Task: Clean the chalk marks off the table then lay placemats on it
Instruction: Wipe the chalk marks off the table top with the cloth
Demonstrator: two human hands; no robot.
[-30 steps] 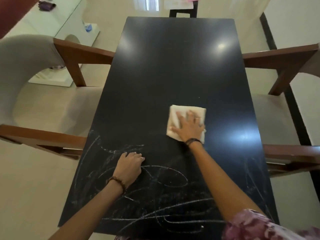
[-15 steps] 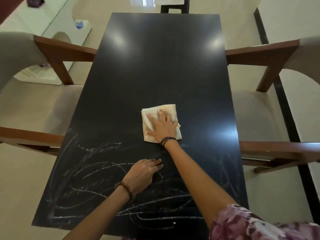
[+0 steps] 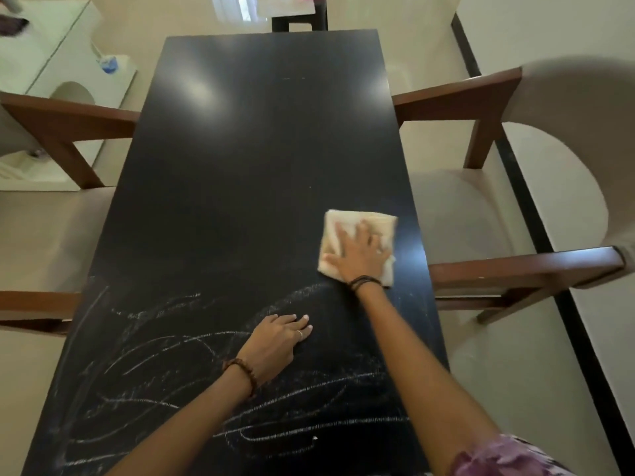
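right hand (image 3: 357, 252) is flat on the folded cream cloth (image 3: 354, 225), fingers spread and straight, palm pressing it down onto the black table (image 3: 261, 149). the cloth sits near the table's right edge, about midway along its length, just beyond the top of the chalk marks (image 3: 192, 365). dark bands circle that wrist.

left hand (image 3: 278, 341) rests palm down on the tabletop, fingers relaxed and laid together, holding nothing, right in among the scribbles. a ring shows on one finger and a beaded bracelet (image 3: 245, 372) sits at the wrist.

the chalk marks cover the near end of the table: white loops and long strokes running side to side, with a smudged arc reaching up toward the cloth. the far half of the table looks dark and glossy, with light reflections on it.

a wooden-armed chair with a pale seat (image 3: 508, 214) stands tucked at the right side, and another such chair (image 3: 51, 207) at the left. a patterned purple sleeve (image 3: 501, 458) shows at the bottom right. no placemats in view.
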